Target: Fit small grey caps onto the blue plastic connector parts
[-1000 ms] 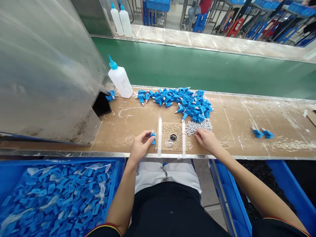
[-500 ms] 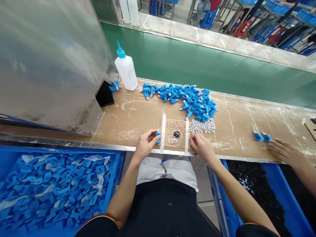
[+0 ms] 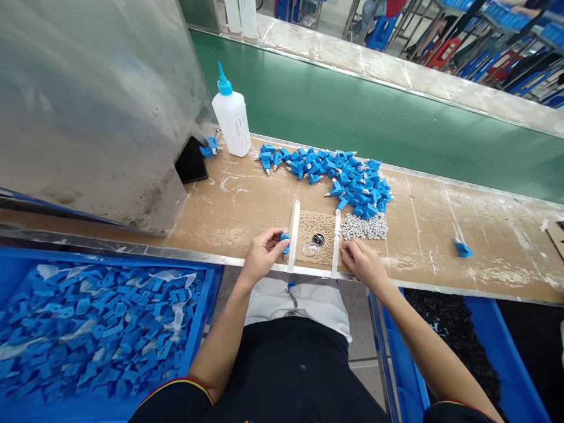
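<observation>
Between the thumb and fingers of my left hand [image 3: 263, 254] a small blue plastic part [image 3: 285, 241] with a whitish tip is pinched upright. My right hand [image 3: 360, 258] is closed at the fingertips just below a heap of small grey-white pieces [image 3: 365, 225]; whatever it pinches is too small to make out. Between my hands lies a cardboard pad [image 3: 324, 222] with many small dents, edged by two white tape strips. On the pad sit a black round cap [image 3: 318, 239] with a thin stick across it and a clear round dish [image 3: 311, 249].
Behind the pad spreads a pile of blue parts [image 3: 352, 182]. A white bottle [image 3: 233, 123] with a blue nozzle stands by the metal housing [image 3: 110, 106], near a black phone-like slab [image 3: 192, 161]. One blue part [image 3: 462, 248] lies at right. Blue bins [image 3: 207, 317] flank my legs below the bench.
My right hand has moved from the grey-white heap towards the pad. Another person's hand came in at right and left; one of the two blue parts there is gone. The view has shifted.
</observation>
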`<move>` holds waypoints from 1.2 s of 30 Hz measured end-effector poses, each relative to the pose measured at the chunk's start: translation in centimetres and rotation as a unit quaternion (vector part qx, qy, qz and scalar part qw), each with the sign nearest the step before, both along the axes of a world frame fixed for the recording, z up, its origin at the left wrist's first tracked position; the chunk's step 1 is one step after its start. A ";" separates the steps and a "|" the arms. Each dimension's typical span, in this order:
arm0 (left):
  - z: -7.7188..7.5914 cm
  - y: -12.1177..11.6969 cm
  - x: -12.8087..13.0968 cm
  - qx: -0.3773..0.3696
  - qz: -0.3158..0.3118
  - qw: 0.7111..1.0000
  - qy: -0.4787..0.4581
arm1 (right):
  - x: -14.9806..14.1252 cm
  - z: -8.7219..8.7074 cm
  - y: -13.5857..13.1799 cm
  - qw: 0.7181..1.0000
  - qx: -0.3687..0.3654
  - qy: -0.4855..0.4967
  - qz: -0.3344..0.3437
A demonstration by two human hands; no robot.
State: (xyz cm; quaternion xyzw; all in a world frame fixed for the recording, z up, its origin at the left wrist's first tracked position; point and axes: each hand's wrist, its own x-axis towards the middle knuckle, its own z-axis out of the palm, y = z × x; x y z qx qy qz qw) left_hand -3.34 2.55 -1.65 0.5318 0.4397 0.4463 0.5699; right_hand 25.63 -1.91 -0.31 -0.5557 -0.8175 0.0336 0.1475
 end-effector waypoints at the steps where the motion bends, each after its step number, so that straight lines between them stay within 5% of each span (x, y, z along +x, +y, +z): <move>1: 0.0 0.0 0.0 0.000 -0.001 1.000 0.000 | 0.0 0.1 0.0 1.000 0.001 -0.003 0.004; 10: -0.1 -0.1 -0.1 0.001 -0.004 1.000 0.001 | 0.1 1.2 0.7 0.995 -0.069 0.069 -0.008; 16: 0.0 -0.1 -0.4 0.009 0.001 1.000 -0.015 | -0.8 4.0 1.5 0.981 -0.140 0.134 -0.005; 22: -0.3 0.0 -0.5 0.012 0.001 1.000 -0.028 | -5.0 6.4 2.3 0.989 -0.120 0.033 0.085; 36: 0.0 -0.2 -0.6 0.001 -0.006 0.999 -0.048 | -8.0 6.1 3.9 0.977 -0.109 -0.152 0.104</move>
